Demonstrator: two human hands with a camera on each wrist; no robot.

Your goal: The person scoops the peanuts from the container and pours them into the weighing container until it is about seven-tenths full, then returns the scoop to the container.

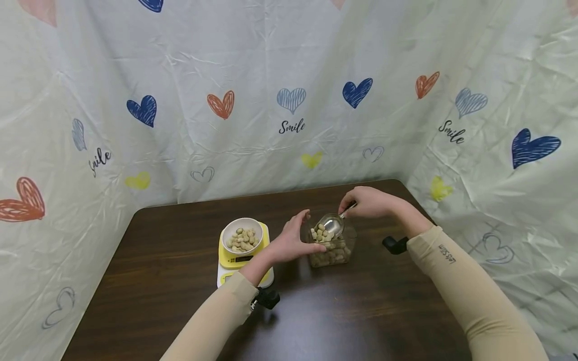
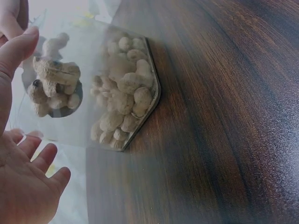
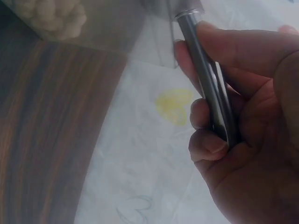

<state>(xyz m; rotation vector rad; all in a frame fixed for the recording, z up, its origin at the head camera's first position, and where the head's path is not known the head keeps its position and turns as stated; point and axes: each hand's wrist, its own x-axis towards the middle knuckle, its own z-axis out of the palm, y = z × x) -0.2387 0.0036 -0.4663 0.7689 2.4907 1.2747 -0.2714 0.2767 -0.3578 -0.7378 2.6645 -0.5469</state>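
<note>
My right hand (image 1: 368, 201) grips the dark metal handle (image 3: 212, 88) of a scoop, its fingers wrapped round it. The scoop's shiny bowl (image 1: 333, 224) is at the mouth of a clear container (image 1: 345, 245), loaded with peanuts in shells (image 2: 55, 79). More peanuts (image 2: 124, 100) lie in the container's lower part, seen through its wall. My left hand (image 1: 291, 243) holds the container from its left side, thumb on the near wall and fingertips toward the far side. In the left wrist view, its outer fingers are spread away from the wall.
Left of the container stands a yellow and white kitchen scale (image 1: 224, 258). On it sits a white bowl (image 1: 228, 231) with peanuts (image 1: 244, 240). The dark wooden table (image 1: 171, 281) meets a white heart-print curtain (image 1: 253, 150) at the back and sides.
</note>
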